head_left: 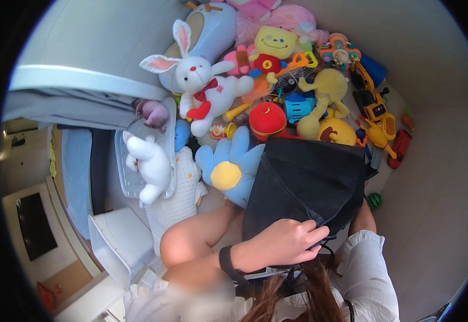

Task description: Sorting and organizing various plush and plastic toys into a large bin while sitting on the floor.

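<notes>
Evidently the left hand (293, 239) has its fingers curled around the near edge of a black bag (309, 182), knuckles up, the forearm slanting across from the lower left. From that grip the bag spreads forward, its long axis seeming to run away from the body. The right forearm (364, 219) goes behind the bag's right side — its hand is hidden, so I cannot tell what it holds. Beyond, a blue cushion (231, 161) meets the bag's left edge — and a yellow toy (346, 130) sits just past its far edge.
</notes>
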Demonstrator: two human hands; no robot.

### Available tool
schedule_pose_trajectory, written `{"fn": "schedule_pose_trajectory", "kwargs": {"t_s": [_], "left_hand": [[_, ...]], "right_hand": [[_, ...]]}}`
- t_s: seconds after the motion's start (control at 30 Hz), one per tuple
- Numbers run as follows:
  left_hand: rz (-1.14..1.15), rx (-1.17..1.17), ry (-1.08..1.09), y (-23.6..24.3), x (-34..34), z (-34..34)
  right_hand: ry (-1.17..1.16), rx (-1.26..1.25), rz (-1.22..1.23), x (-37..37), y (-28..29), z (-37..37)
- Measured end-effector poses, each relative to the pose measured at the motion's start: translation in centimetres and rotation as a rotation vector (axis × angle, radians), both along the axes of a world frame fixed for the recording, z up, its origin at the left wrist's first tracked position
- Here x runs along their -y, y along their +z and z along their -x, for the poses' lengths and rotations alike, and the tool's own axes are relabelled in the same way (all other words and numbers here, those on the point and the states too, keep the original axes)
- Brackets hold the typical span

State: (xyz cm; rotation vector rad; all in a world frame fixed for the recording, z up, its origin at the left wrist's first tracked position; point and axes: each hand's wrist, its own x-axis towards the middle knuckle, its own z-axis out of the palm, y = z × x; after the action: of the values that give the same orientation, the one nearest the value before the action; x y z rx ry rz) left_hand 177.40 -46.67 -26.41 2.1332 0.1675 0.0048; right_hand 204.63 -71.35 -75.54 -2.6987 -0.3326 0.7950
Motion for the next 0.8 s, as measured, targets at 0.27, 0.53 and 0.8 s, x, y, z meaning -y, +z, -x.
{"fn": "schedule_pose_trajectory", "kwargs": {"t_s": [0.27, 0.53, 0.8], "left_hand": [[-0.217, 0.05, 0.186, -1.6, 2.6, 0.4], [0.118, 0.012, 0.335, -1.4, 4.3, 1.2], [0.362, 0.302, 0.366, 0.9, 6.2, 1.3]], "right_hand": [[0.108, 0.398, -0.468, 2.8, 5.5, 0.3], [-0.639, -0.647, -0.82, -1.6, 30.2, -2.6], [-0.146, -0.67, -0.489, -3.9, 46.6, 10.7]]}}
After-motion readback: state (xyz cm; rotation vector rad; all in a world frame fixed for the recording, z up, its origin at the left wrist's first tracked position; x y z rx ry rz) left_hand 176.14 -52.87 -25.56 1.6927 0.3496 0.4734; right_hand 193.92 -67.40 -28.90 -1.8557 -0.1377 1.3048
